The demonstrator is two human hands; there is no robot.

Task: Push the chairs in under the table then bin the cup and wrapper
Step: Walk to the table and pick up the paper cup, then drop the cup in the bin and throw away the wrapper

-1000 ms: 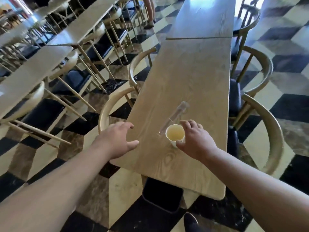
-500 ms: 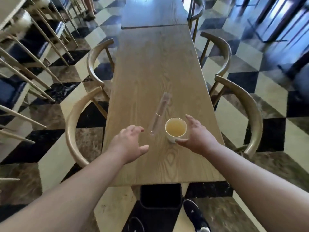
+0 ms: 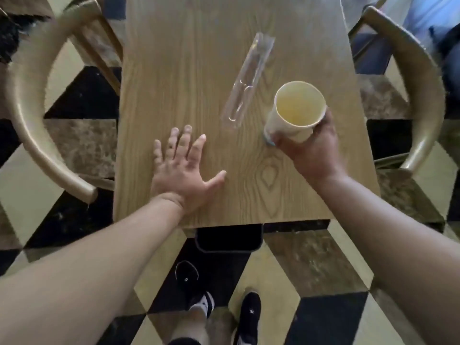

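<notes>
My right hand [image 3: 311,150] grips a pale paper cup [image 3: 295,109] near its base, tilted and lifted a little off the wooden table [image 3: 189,70]. Left of the cup, a long clear plastic wrapper [image 3: 247,80] lies flat on the table. My left hand [image 3: 184,165] rests palm down on the tabletop with fingers spread, holding nothing, a short way below and left of the wrapper. A curved-back wooden chair [image 3: 29,100] stands at the table's left side and another chair [image 3: 428,95] at its right, both with backs close to the table edges.
A black bin [image 3: 229,239] sits on the floor just under the table's near end, its opening partly covered by the tabletop. My feet in dark shoes [image 3: 246,317] stand on the black, cream and marbled checkered floor [image 3: 311,265].
My right hand has closed around the cup and lifted it. My left hand has dropped flat onto the table. The view has moved closer and tilted down.
</notes>
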